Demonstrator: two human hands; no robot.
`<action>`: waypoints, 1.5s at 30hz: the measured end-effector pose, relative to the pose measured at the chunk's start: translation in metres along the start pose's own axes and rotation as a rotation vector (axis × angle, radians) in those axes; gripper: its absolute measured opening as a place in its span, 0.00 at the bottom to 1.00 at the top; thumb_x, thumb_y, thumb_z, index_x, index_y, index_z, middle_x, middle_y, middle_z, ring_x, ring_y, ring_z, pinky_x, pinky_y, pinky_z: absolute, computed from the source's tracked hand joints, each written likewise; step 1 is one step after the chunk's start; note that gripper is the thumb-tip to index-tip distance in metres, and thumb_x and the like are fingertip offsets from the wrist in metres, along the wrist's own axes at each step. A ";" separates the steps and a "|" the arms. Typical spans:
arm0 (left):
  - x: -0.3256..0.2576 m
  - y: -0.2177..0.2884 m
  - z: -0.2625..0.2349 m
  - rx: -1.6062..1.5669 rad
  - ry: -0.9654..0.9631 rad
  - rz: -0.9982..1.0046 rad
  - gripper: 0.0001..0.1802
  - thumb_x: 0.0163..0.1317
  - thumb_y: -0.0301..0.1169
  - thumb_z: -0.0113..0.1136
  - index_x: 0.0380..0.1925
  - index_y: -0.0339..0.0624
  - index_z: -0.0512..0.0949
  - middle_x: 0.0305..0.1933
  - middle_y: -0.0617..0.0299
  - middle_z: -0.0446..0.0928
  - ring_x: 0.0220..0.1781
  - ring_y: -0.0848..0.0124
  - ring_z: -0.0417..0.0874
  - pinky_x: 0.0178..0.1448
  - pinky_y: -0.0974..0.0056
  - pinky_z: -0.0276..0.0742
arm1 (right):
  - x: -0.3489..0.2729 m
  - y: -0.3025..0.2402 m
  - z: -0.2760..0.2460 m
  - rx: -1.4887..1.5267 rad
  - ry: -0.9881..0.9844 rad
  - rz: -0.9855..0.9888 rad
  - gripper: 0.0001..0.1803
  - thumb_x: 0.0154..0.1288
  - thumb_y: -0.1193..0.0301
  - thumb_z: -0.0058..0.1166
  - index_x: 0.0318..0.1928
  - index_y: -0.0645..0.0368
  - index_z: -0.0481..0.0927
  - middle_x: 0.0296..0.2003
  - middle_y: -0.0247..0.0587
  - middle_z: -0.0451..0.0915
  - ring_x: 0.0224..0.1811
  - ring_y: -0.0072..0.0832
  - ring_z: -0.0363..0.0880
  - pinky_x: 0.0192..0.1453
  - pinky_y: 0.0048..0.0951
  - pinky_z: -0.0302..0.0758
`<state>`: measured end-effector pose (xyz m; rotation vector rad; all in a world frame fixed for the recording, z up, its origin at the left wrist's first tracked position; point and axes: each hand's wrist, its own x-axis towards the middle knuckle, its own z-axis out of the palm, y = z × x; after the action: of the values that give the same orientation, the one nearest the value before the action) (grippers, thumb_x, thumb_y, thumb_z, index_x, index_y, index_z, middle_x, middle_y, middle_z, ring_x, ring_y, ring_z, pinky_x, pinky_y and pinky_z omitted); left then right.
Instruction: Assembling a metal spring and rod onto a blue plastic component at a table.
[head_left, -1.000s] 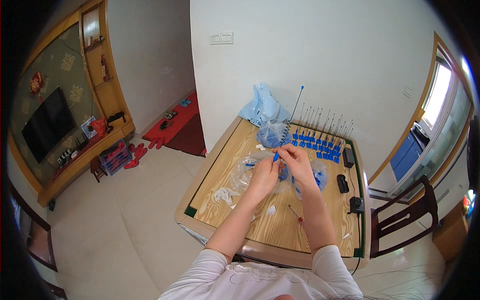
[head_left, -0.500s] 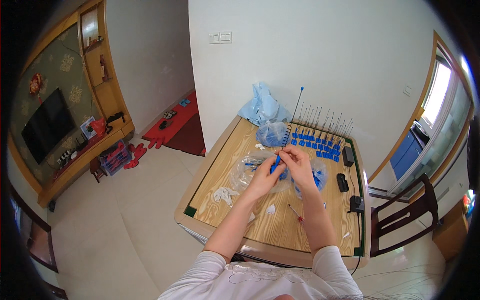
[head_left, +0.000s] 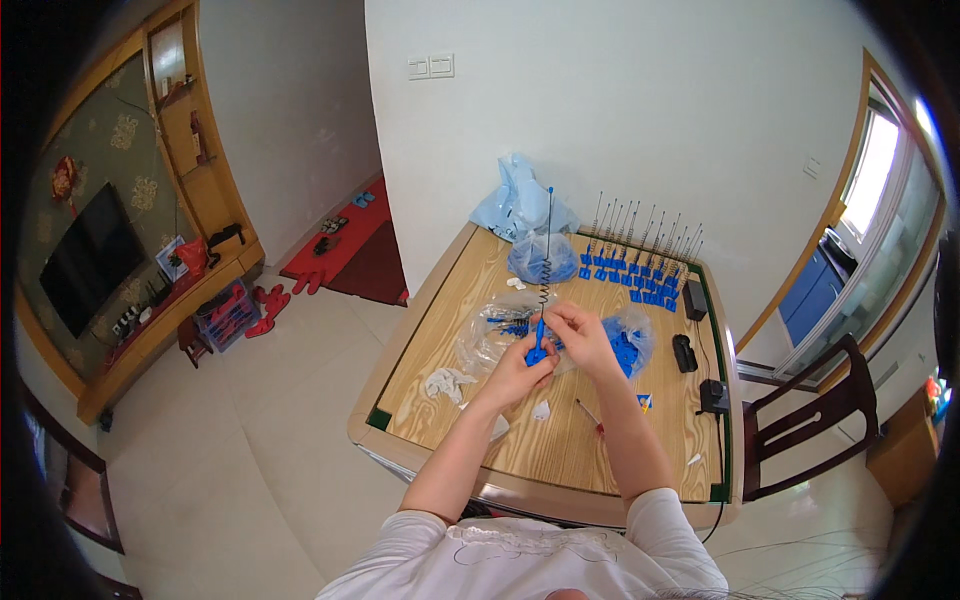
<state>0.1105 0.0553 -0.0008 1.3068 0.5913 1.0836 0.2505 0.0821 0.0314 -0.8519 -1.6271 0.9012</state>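
Note:
Over the middle of the table I hold an upright antenna-like rod (head_left: 548, 225) with a dark coiled spring and a small blue tip. Its lower end runs into a blue plastic base (head_left: 539, 350). My left hand (head_left: 516, 380) is closed around that base. My right hand (head_left: 584, 338) pinches just above it, near where the rod meets the blue part; the fingertips partly hide the joint. Beneath and behind my hands lies an open clear bag (head_left: 480, 345) with dark coiled pieces. By my right wrist sits another clear bag of blue parts (head_left: 624, 350).
Rows of similar blue-based antennas (head_left: 635, 278) stand at the back right. A light blue bag (head_left: 518, 205) and a bag of blue pieces (head_left: 540, 260) are behind. Crumpled tissue (head_left: 447, 383), a screwdriver (head_left: 598, 424) partly under my forearm, and black devices (head_left: 684, 353) lie around.
The rod has swung from leaning right to nearly upright and shifted left. My left hand has moved lower around the blue base, and my right hand has come slightly down.

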 end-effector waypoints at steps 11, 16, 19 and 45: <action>-0.007 -0.009 -0.005 0.024 0.032 -0.056 0.04 0.56 0.23 0.51 0.29 0.40 0.67 0.23 0.67 0.68 0.18 0.80 0.67 0.19 0.75 0.58 | -0.008 -0.006 0.008 -0.117 0.002 -0.050 0.07 0.57 0.73 0.52 0.34 0.62 0.80 0.30 0.37 0.76 0.33 0.24 0.74 0.37 0.22 0.70; -0.006 -0.013 -0.005 0.064 0.059 -0.053 0.03 0.56 0.24 0.51 0.28 0.41 0.67 0.21 0.68 0.68 0.18 0.81 0.67 0.19 0.75 0.59 | -0.008 -0.001 0.005 -0.129 -0.070 -0.041 0.07 0.58 0.75 0.51 0.36 0.65 0.78 0.35 0.36 0.76 0.36 0.20 0.73 0.40 0.20 0.69; -0.005 -0.022 -0.010 0.285 0.120 0.039 0.05 0.56 0.26 0.52 0.26 0.42 0.67 0.19 0.70 0.67 0.18 0.82 0.67 0.20 0.76 0.60 | -0.009 -0.001 0.007 -0.087 -0.073 -0.015 0.07 0.58 0.75 0.51 0.36 0.64 0.78 0.35 0.36 0.75 0.37 0.20 0.73 0.40 0.20 0.69; -0.025 -0.018 0.004 0.527 0.226 0.167 0.12 0.52 0.28 0.59 0.37 0.36 0.73 0.28 0.61 0.76 0.29 0.77 0.76 0.33 0.70 0.72 | -0.044 0.005 0.023 -0.184 0.097 -0.069 0.08 0.56 0.73 0.54 0.34 0.65 0.78 0.29 0.37 0.74 0.31 0.21 0.72 0.36 0.21 0.69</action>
<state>0.1089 0.0335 -0.0228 1.7211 0.9986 1.2735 0.2371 0.0427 0.0041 -0.9449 -1.6617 0.6600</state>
